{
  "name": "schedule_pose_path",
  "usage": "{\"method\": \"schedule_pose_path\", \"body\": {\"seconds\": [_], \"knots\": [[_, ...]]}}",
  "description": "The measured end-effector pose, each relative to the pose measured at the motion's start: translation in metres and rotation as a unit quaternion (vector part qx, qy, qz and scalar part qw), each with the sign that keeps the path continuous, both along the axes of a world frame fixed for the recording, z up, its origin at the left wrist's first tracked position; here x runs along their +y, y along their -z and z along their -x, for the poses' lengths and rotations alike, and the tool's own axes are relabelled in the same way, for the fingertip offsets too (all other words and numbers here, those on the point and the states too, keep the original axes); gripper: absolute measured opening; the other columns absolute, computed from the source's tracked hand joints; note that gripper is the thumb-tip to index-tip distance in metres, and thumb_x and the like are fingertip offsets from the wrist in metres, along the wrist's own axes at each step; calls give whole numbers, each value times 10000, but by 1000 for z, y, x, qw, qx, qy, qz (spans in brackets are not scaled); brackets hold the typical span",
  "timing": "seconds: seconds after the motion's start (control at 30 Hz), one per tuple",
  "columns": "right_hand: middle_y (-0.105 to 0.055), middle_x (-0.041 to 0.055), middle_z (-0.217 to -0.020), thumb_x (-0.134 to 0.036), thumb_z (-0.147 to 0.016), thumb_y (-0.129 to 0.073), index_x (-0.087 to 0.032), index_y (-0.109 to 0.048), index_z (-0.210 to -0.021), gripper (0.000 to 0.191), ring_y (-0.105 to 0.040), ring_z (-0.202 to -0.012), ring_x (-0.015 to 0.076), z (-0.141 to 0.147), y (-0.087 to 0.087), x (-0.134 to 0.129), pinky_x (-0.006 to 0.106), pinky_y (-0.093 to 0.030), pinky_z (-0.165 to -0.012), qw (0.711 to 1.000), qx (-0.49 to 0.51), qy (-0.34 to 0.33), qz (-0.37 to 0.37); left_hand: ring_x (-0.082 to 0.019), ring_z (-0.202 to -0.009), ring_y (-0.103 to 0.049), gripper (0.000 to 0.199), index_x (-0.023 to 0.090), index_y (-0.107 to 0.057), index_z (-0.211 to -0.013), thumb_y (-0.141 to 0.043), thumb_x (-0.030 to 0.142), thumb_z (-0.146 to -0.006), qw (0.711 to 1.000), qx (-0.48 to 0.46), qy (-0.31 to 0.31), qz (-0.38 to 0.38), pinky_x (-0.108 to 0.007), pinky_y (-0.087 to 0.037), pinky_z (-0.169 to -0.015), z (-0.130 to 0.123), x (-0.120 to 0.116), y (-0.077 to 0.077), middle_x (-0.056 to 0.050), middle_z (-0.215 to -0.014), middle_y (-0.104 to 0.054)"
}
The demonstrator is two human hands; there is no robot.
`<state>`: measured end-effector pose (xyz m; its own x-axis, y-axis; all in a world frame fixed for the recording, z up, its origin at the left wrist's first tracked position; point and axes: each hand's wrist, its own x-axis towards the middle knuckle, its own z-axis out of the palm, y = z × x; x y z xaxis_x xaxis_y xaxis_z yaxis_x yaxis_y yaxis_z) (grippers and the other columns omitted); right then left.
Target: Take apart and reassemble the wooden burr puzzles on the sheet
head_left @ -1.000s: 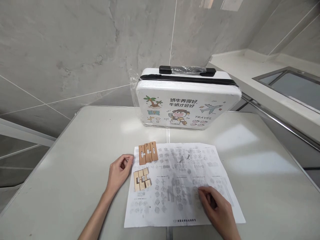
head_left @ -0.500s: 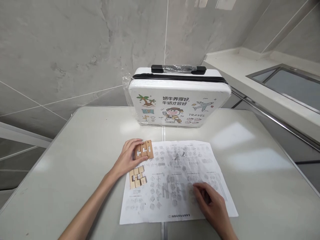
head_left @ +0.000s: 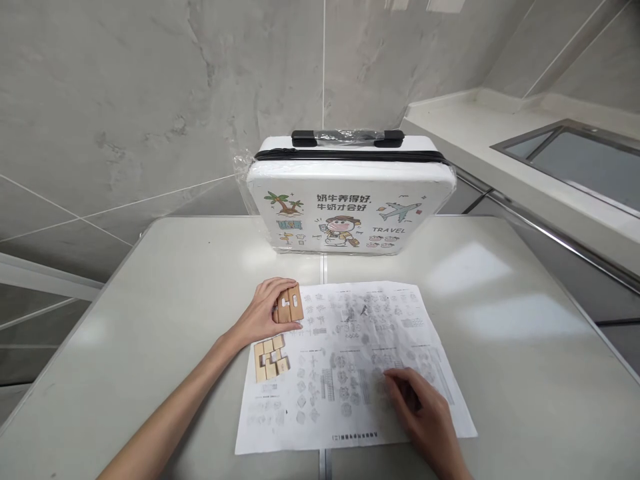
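Observation:
My left hand spans a row of flat brown wooden puzzle pieces with slots cut in them, thumb at the near edge and fingers over the far edge. They lie at the far left corner of the printed sheet. Just nearer to me, several paler wooden puzzle blocks sit together on the sheet's left side, with small gaps between them. On the sheet's right half rests my right hand, its fingers curled in and thumb and forefinger close together. Nothing shows in it.
A white suitcase with cartoon prints and plastic wrapping stands at the back of the pale table. Behind it is a grey tiled wall. To the right runs a white counter with a dark glass panel set in it.
My left hand has shifted slightly on the brown pieces, its thumb now farther right along their near edge. My right hand stays put. The whole view has moved a little.

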<state>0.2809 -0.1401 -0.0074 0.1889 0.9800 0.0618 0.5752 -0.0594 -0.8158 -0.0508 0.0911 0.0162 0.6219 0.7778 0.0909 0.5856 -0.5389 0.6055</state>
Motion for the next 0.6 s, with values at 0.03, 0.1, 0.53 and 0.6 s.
{"method": "schedule_pose_path", "body": {"seconds": [0.03,0.1,0.53,0.6], "knots": [[-733,49,-816,-487,-1079,-575,-242,-745,-1004,308,-637,-612,187,0,0,0,277,-543,-565,1000,0,-1,-1,-373,-1432,-477,882,285,-492,-1524,-901,592,-806,1000,0,-5,-1,-544,-407,-1210,0,0,0,-134,-1539,-569],[-734,50,-814,-489,-1077,-580,-241,-746,-997,309,-637,-608,187,0,-1,0,277,-544,-563,1000,0,0,-5,-367,-1418,-488,855,284,-498,-1520,-894,577,-821,1000,2,-16,2,-537,-422,-1201,0,-1,0,-130,-1515,-585],[-739,58,-820,-494,-1081,-572,-239,-741,-996,318,-650,-623,194,1,-1,1,292,-554,-586,1000,-8,3,-1,-392,-1433,-484,932,303,-456,-1598,-876,612,-826,1000,14,-21,-13,-556,-433,-1197,2,-6,0,-139,-1548,-574],[-740,60,-821,-489,-1082,-571,-237,-739,-996,314,-649,-623,195,0,-1,1,292,-552,-583,1000,-8,2,-1,-391,-1411,-511,922,306,-470,-1591,-871,623,-825,999,15,-24,-22,-556,-440,-1185,3,-6,2,-136,-1523,-598]]}}
